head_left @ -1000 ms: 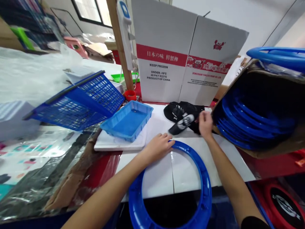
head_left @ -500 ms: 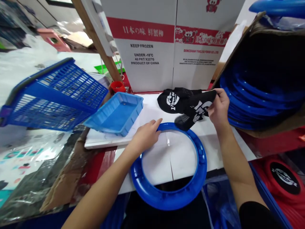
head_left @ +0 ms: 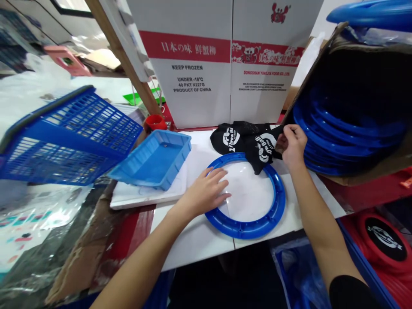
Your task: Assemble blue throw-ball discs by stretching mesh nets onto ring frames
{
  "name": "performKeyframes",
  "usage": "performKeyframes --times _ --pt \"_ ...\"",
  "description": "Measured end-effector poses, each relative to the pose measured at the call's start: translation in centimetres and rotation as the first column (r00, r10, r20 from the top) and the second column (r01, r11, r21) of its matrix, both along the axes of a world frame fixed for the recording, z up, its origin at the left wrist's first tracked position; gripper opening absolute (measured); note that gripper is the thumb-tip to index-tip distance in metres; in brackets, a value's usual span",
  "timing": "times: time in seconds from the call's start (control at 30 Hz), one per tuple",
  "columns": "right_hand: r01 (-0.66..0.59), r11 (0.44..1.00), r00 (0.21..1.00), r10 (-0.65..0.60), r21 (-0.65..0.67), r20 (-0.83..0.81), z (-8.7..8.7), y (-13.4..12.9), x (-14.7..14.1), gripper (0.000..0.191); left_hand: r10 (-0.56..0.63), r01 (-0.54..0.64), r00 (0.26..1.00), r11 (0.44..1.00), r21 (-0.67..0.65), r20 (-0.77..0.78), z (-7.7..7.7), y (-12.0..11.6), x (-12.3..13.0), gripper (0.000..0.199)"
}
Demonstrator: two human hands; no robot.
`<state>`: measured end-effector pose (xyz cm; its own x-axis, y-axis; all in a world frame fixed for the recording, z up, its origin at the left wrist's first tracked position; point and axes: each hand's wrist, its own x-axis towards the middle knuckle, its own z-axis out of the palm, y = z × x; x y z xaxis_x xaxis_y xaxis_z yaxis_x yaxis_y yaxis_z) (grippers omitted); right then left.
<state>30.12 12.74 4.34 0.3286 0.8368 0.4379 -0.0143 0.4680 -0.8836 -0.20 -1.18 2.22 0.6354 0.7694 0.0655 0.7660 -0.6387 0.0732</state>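
Observation:
A blue plastic ring (head_left: 246,229) lies flat on the white table top. Over its left rim rests my left hand (head_left: 210,192), fingers spread and pointing into the middle of the ring. My right hand (head_left: 293,143) pinches the edge of a black printed cloth piece (head_left: 262,150) with white "Throw Ball" lettering. The low end of that cloth hangs over the ring's far right rim. Behind it, another black printed cloth piece (head_left: 227,139) lies against the foot of the carton; the two partly overlap.
White cartons (head_left: 193,103) stand behind. On the left are a light blue tray (head_left: 154,159), a tilted blue basket (head_left: 71,137) and a red roll (head_left: 156,122). A cardboard box holds several blue rings (head_left: 341,141) at right. Red discs (head_left: 384,240) sit below right.
The blue ring has moved away from my body and now lies flat on the table. My left hand's fingers have spread over it. The held cloth has shifted slightly left.

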Motion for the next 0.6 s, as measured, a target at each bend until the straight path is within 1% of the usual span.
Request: performKeyframes --times 0.03,0.07,0.1,0.17,0.2,0.23,0.27,0.3,0.33,0.37,0.4,0.43,0.47,0.5,0.53,0.57,0.6 --pt "-0.043 0.998 0.998 0.041 -0.035 -0.046 0.2 -0.1 0.2 0.037 -0.060 0.060 0.998 0.998 0.010 0.022 -0.4 0.3 -0.1 0.024" --pt "-0.086 0.994 0.994 0.081 -0.069 -0.079 0.4 -0.4 0.5 0.038 -0.092 0.092 0.995 0.996 0.001 0.028 -0.8 0.5 -0.2 0.023" --pt "-0.130 0.987 0.988 0.120 -0.100 -0.097 0.7 -0.7 0.8 0.039 -0.098 0.098 0.995 0.995 -0.020 0.022 -1.0 0.6 -0.4 0.023" --pt "-0.229 0.962 0.972 0.218 -0.147 -0.085 1.1 -1.7 1.4 0.044 -0.084 0.083 0.996 0.995 -0.063 -0.005 -1.1 0.6 -0.7 0.030" --pt "-0.298 0.939 0.954 0.293 -0.170 -0.058 1.2 -2.4 1.6 0.048 -0.073 0.073 0.997 0.995 -0.075 -0.007 -1.0 0.5 -0.9 0.034" --pt "-0.385 0.902 0.921 0.388 -0.194 -0.023 1.3 -3.0 1.8 0.053 -0.063 0.063 0.998 0.994 -0.088 0.008 -0.9 0.4 -0.9 0.036" --pt "-0.483 0.846 0.866 0.500 -0.225 0.021 1.4 -3.6 1.9 0.059 -0.051 0.056 0.998 0.992 -0.110 0.045 -0.8 0.3 -1.0 0.037" --pt "-0.585 0.765 0.780 0.622 -0.270 0.072 1.4 -4.1 1.8 0.064 -0.031 0.047 0.993 0.989 -0.141 0.110 -0.6 0.2 -0.9 0.037" --pt "-0.674 0.659 0.662 0.739 -0.333 0.125 1.4 -4.6 1.6 0.069 0.002 0.035 0.980 0.983 -0.182 0.200 -0.6 0.2 -0.7 0.035" --pt "-0.735 0.549 0.530 0.831 -0.398 0.169 1.3 -5.0 1.3 0.073 0.047 0.029 0.949 0.971 -0.237 0.312 -0.5 0.1 -0.5 0.034" --pt "-0.775 0.450 0.405 0.893 -0.444 0.198 1.2 -5.4 0.8 0.074 0.106 0.038 0.890 0.952 -0.303 0.444 -0.5 0.1 -0.3 0.038" --pt "-0.814 0.363 0.295 0.931 -0.454 0.215 1.0 -5.6 0.2 0.074 0.172 0.073 0.797 0.924 -0.375 0.579 -0.5 0.1 0.0 0.051" --pt "-0.853 0.292 0.211 0.951 -0.433 0.226 0.8 -5.8 -0.4 0.072 0.243 0.139 0.676 0.885 -0.444 0.696 -0.6 0.1 0.3 0.065" --pt "-0.893 0.235 0.151 0.960 -0.384 0.238 0.6 -6.0 -1.1 0.069 0.324 0.227 0.544 0.832 -0.507 0.774 -0.8 0.1 0.5 0.071" --pt "-0.928 0.188 0.107 0.962 -0.322 0.253 0.4 -6.0 -1.7 0.065 0.413 0.320 0.416 0.768 -0.555 0.810 -1.0 0.2 0.7 0.066" --pt "-0.952 0.146 0.070 0.960 -0.270 0.272 0.2 -6.0 -2.3 0.060 0.501 0.394 0.308 0.707 -0.587 0.809 -1.3 0.3 0.8 0.054" --pt "-0.962 0.118 0.044 0.956 -0.244 0.291 0.2 -5.9 -2.6 0.055 0.574 0.442 0.231 0.657 -0.610 0.786 -1.5 0.4 0.8 0.044"
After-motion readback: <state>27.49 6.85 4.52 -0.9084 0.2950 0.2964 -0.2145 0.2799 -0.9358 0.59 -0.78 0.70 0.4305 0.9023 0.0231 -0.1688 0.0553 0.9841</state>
